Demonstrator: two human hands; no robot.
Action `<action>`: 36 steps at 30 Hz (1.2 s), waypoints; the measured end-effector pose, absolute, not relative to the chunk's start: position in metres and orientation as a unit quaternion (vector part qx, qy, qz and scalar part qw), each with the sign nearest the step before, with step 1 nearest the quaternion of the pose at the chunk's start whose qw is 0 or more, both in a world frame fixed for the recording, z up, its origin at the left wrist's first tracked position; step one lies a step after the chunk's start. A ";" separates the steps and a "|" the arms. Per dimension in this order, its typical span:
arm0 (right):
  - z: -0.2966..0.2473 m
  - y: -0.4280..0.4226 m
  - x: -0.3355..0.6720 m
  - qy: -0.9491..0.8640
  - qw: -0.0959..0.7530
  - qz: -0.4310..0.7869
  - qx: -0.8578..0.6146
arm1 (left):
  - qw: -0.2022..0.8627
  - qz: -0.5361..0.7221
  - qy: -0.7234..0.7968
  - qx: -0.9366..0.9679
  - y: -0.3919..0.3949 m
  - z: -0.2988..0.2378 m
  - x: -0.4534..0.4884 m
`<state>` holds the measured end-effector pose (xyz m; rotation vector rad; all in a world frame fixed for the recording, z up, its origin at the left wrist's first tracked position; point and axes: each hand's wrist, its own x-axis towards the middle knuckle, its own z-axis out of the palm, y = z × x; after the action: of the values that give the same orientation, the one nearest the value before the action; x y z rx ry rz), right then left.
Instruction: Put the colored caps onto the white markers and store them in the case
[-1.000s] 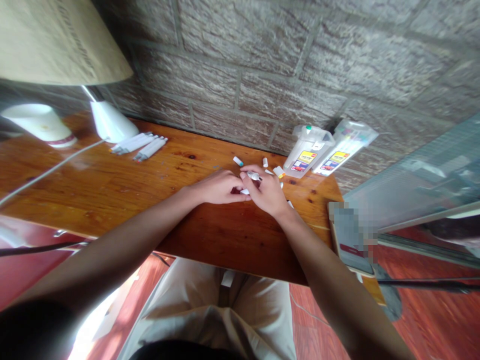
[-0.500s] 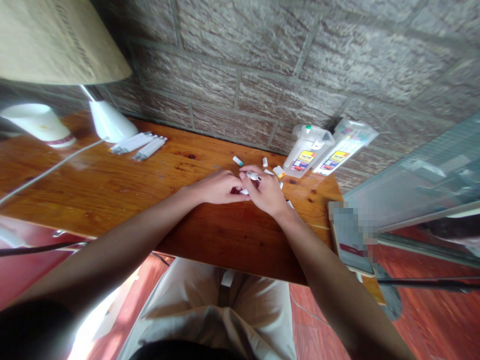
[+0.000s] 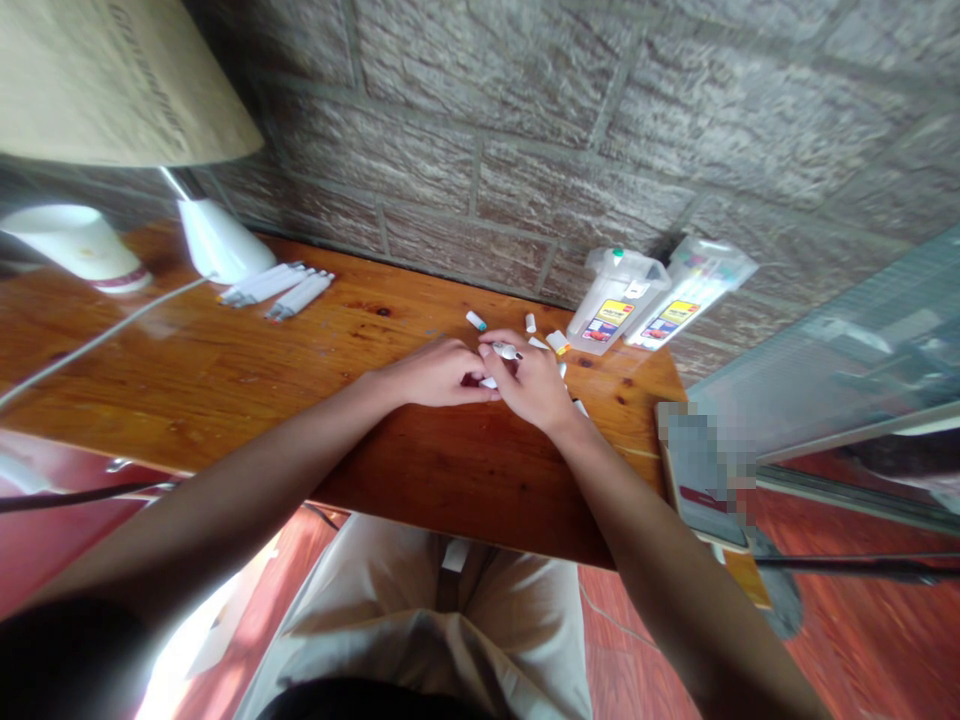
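Note:
Near the middle of the wooden table, my two hands meet and touch. My right hand (image 3: pixel 531 382) is closed on a white marker (image 3: pixel 505 351), whose narrow dark end points to the right. Against it rests my left hand (image 3: pixel 439 374), its fingertips partly hidden behind the right hand. Between the left thumb and fingers shows a small white piece (image 3: pixel 489 382); its kind is unclear. Loose around the hands lie a white cap with a teal end (image 3: pixel 476 321), a plain white cap (image 3: pixel 530 323) and white-and-yellow caps (image 3: pixel 558 343).
Two clear plastic marker cases (image 3: pixel 611 310) stand by the stone wall at the right. Several grey markers (image 3: pixel 277 288) lie beside the lamp base (image 3: pixel 217 245), with a paper cup (image 3: pixel 82 250) farther left. A phone-like device (image 3: pixel 701 480) lies at the right edge. A cable (image 3: pixel 105 335) crosses the table.

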<state>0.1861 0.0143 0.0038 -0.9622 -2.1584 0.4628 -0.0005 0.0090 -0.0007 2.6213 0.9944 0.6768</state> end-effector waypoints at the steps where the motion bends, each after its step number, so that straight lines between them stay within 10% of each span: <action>1: 0.004 0.014 0.186 -0.837 0.359 0.178 -0.372 | 0.129 0.232 0.342 0.901 0.009 -0.001 -0.001; 36: 0.000 0.017 0.185 -0.846 0.322 0.176 -0.388 | 0.137 0.211 0.335 0.908 0.013 -0.006 -0.004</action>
<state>0.1852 0.0169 0.0002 -1.0185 -2.2205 0.4609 -0.0039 0.0128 -0.0057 2.6276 0.9684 0.6112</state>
